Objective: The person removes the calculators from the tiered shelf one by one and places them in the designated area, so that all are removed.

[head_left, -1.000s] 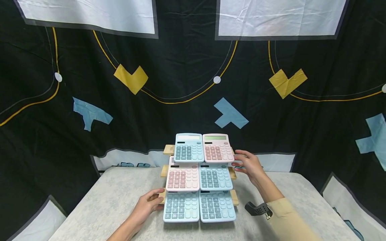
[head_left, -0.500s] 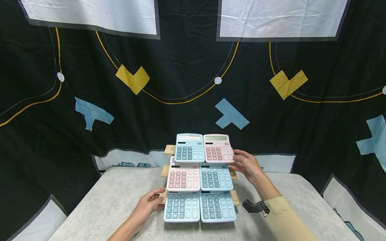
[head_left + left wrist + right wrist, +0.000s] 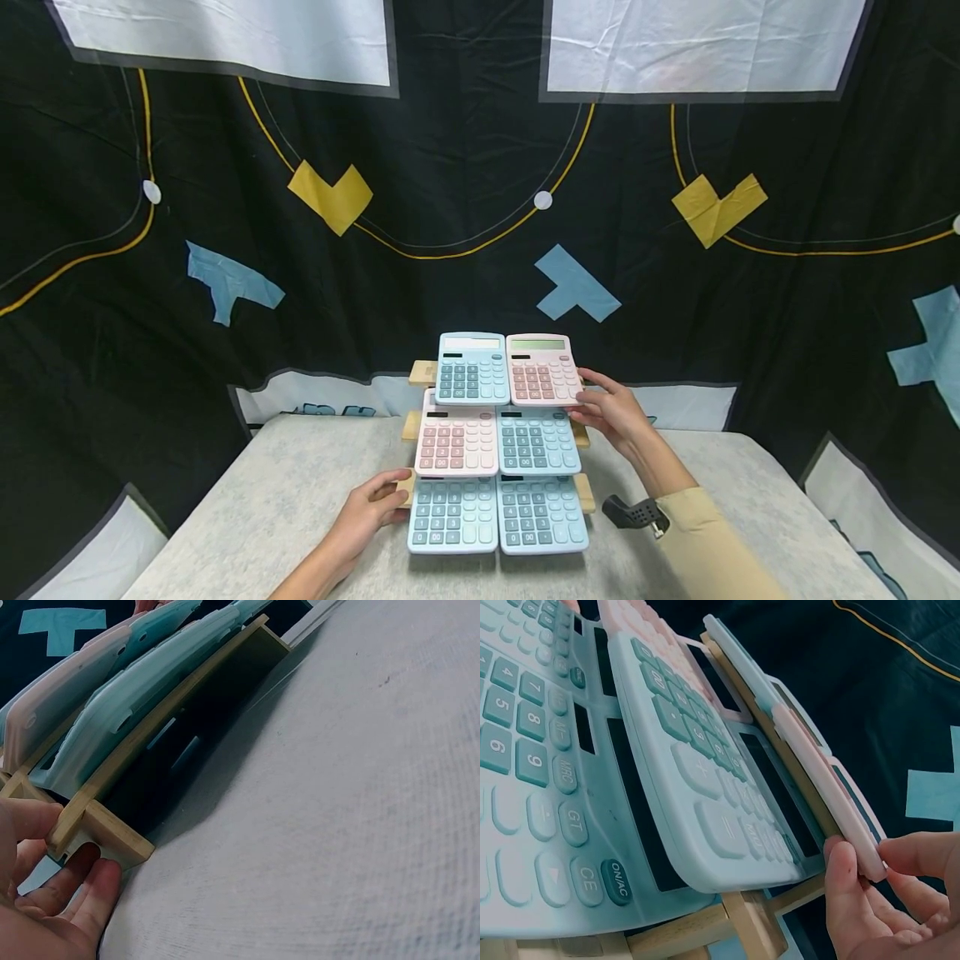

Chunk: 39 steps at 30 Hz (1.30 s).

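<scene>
From my distant station I see that the right hand (image 3: 615, 414) has come nearer to the pink calculator (image 3: 543, 369). One second ago its fingers were spread just beside the right edge of this calculator; now they have closed in and pinch that edge, near the lower corner. The sleeve (image 3: 716, 542) and the black strap (image 3: 634, 512) at the wrist also moved a little toward the same calculator.

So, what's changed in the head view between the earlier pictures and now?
The right hand moved in leftward, and its fingers now pinch the top pink calculator near its lower right corner. The left hand still grips the wooden stand at its lower left; all six calculators look unmoved.
</scene>
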{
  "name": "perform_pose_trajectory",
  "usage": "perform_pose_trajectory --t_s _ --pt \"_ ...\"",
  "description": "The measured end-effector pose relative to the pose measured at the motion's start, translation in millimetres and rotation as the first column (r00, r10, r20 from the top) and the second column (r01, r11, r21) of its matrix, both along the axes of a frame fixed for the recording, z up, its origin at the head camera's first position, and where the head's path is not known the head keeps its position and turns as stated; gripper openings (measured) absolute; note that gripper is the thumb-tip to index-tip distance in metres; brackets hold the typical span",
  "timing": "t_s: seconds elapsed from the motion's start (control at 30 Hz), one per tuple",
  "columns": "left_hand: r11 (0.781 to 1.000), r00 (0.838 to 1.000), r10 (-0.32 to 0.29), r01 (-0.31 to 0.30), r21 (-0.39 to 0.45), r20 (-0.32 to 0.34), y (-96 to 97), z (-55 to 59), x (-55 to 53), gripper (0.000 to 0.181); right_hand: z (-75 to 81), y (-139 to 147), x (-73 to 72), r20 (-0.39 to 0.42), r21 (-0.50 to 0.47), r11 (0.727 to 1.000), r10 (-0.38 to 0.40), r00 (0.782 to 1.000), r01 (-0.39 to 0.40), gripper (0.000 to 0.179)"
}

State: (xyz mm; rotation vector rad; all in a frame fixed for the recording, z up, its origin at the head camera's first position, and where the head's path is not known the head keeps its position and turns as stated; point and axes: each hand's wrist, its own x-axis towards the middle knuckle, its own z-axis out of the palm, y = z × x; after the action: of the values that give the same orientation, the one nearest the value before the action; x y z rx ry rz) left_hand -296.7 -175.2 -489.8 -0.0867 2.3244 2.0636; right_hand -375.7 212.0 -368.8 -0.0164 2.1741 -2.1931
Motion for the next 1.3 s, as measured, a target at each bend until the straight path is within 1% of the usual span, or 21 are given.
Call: perform_pose_trajectory --t_s 0.17,0.33,0.6,0.77,1.03,1.3 --pt "1.0 1.0 0.001 -0.001 -0.005 0.003 -0.3 -0.1 -1.2 0.042 -0.9 1.1 -1.8 -0.013 -0.004 1.0 0.022 1.0 -0.022 0.057" --pt "1.0 1.0 -0.01 0.01 0.008 0.0 -0.2 -0.1 -0.4 0.042 -3.0 3.6 -3.1 -0.037 -0.008 0.998 0.056 0.998 -0.056 0.06" --pt "0.999 0.999 -0.045 0.045 0.011 0.003 -2.0 -0.8 1.3 0.046 -4.3 3.8 -2.9 -0.024 -0.027 0.998 0.056 0.998 -0.057 0.06" --pt "0.999 0.999 -0.043 0.043 0.011 -0.008 -2.5 -1.9 0.7 0.045 -3.2 2.8 -3.4 -0.044 -0.007 0.998 0.066 0.997 -0.066 0.059" --pt "1.0 1.0 -0.004 0.004 -0.012 0.006 -1.7 -4.8 -3.5 0.043 -3.2 1.9 -4.2 -0.056 0.026 0.997 0.075 0.996 -0.074 0.059" --pt "1.0 1.0 -0.03 0.03 0.003 -0.009 -2.6 -5.6 -2.9 0.044 -1.8 -0.7 -3.5 -0.035 0.004 0.999 0.046 0.998 -0.046 0.058"
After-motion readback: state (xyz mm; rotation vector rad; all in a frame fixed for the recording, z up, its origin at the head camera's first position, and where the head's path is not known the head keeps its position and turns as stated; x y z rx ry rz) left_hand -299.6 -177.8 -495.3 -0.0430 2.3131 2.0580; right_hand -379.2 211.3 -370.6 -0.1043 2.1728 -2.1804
